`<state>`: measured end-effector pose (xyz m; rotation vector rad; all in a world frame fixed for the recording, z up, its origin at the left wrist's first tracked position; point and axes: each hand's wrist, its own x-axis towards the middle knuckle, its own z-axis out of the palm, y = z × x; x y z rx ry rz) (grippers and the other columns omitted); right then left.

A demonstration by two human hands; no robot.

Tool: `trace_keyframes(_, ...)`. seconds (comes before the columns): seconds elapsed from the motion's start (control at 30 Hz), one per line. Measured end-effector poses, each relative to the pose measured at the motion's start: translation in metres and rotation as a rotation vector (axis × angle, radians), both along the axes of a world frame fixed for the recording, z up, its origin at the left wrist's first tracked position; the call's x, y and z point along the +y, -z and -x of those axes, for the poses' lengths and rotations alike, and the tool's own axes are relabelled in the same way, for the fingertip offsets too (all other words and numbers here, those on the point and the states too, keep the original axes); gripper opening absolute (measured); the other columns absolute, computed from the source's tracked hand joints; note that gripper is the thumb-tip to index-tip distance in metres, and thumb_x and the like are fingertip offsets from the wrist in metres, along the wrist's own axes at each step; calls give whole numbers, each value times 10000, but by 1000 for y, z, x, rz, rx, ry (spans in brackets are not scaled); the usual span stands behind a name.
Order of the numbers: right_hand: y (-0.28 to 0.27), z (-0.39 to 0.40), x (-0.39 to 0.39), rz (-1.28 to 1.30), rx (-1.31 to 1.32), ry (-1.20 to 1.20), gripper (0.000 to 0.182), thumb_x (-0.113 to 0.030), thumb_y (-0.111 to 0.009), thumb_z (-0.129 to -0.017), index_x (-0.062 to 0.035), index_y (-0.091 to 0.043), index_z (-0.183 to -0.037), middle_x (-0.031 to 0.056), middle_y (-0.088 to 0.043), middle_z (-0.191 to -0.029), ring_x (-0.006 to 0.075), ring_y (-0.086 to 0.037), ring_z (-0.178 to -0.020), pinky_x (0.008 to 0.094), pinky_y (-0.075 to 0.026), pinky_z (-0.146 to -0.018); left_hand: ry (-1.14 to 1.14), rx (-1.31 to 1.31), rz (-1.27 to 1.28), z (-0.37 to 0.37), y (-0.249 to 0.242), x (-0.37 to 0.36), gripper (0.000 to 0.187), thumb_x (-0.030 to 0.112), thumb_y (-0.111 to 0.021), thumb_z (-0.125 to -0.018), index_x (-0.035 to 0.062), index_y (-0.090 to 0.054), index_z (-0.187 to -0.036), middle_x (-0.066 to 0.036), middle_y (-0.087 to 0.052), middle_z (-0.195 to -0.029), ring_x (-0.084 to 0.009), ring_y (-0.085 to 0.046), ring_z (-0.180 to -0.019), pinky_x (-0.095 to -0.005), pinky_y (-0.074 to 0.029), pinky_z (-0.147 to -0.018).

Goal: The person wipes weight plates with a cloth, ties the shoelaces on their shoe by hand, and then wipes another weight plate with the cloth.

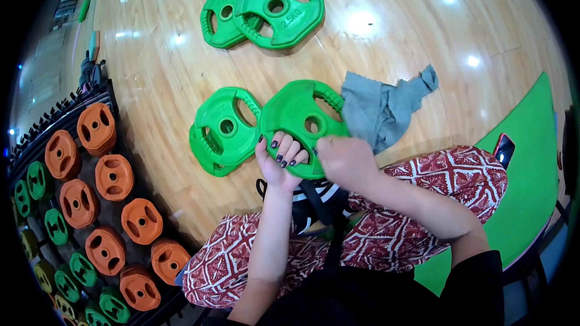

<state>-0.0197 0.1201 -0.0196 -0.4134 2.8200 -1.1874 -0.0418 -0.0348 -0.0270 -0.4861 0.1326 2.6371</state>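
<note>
A green weight plate (290,105) is held tilted in front of my lap. My left hand (283,160) grips its near edge, fingers curled through the handle slot and dark nail polish showing. Over the right side of the same plate is my right hand (347,162), blurred, with its fingers curled in; whatever it may hold is hidden. A crumpled grey cloth (383,108) lies just beyond that hand, beside the plate. To the left, another green plate (226,105) rests on top of one more, mostly covered.
Two overlapping green plates, the upper one (263,21) marked 2.5KG, lie farther out on the wooden floor (151,90). A rack at left holds several orange plates (115,178) and green plates (55,226). A phone (504,150) lies by my knee on a green mat (525,205).
</note>
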Motion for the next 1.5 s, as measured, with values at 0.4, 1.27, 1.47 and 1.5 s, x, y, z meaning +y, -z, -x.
trace_keyframes(0.4, -25, -12, -12, -8, -3, -80, 45, -106, -517, -643, -87, -479, -655, 57, -508, -557, 219, -549, -507, 341, -416, -451, 0, 28, 45, 0, 1, 0, 274, 346, -473, -856, 124, -416, -705, 41, -342, -536, -51, -323, -460, -209, -274, -482)
trace_keyframes(1.27, 7, 12, 15, -279, -189, 54, 82, -126, -484, -722, -78, -514, -663, 105, -551, -568, 247, -574, -491, 369, -446, -423, -18, -17, -26, 0, 0, 2, 259, 330, -472, -849, 117, -421, -710, 39, -331, -530, -58, -315, -445, -220, -282, -488)
trace_keyframes(1.47, 30, 22, 28, -299, -117, 82, 110, -158, -475, -756, -71, -506, -696, 117, -549, -600, 266, -577, -527, 363, -456, -451, -21, -1, -37, 0, -1, 2, 265, 332, -473, -849, 119, -412, -702, 40, -336, -531, -55, -319, -443, -213, -279, -480)
trace_keyframes(1.5, 13, 11, 17, -221, -115, -14, 101, -156, -480, -754, -72, -506, -704, 120, -543, -612, 263, -575, -544, 358, -455, -465, -28, -9, -24, 0, -1, 2, 267, 333, -473, -848, 120, -411, -701, 40, -336, -531, -55, -319, -441, -212, -278, -478)
